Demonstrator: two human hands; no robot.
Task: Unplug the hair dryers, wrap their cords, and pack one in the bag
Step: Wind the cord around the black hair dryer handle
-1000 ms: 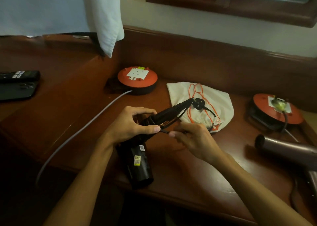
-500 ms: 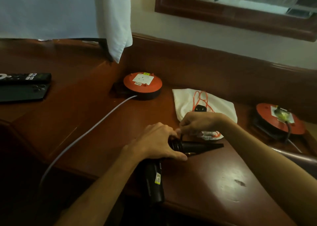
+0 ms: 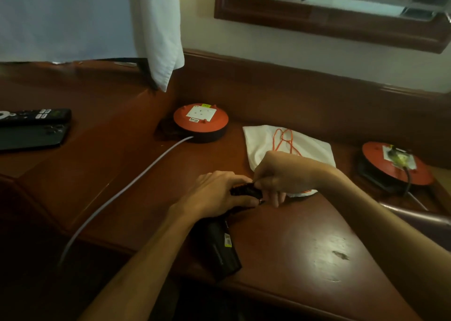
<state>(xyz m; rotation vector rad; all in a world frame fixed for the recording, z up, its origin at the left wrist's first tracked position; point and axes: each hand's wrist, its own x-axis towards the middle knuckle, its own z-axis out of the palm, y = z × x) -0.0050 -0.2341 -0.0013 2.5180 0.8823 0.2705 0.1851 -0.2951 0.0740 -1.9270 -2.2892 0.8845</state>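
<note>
A black hair dryer [image 3: 220,247] lies on the brown desk, its barrel reaching over the front edge. My left hand [image 3: 214,194] grips it at the folded handle. My right hand [image 3: 280,174] holds the handle's end, where the black cord is gathered; the plug is hidden under my fingers. Just behind my right hand lies the white drawstring bag [image 3: 263,140] with orange cords. A second, brownish hair dryer [image 3: 415,217] lies at the right edge. Its cord runs to the right orange cable reel [image 3: 375,167], where a plug sits in the socket.
Another orange cable reel [image 3: 214,123] with an empty socket stands at the back, and its grey cable [image 3: 127,189] runs off the desk's front edge. A remote control [image 3: 36,116] and a phone [image 3: 31,135] lie at the far left. A white towel [image 3: 158,35] hangs above.
The black dryer came down from the air onto the desk. My right hand moved over the handle's end, and the plug and the handle's tip went out of sight beneath it.
</note>
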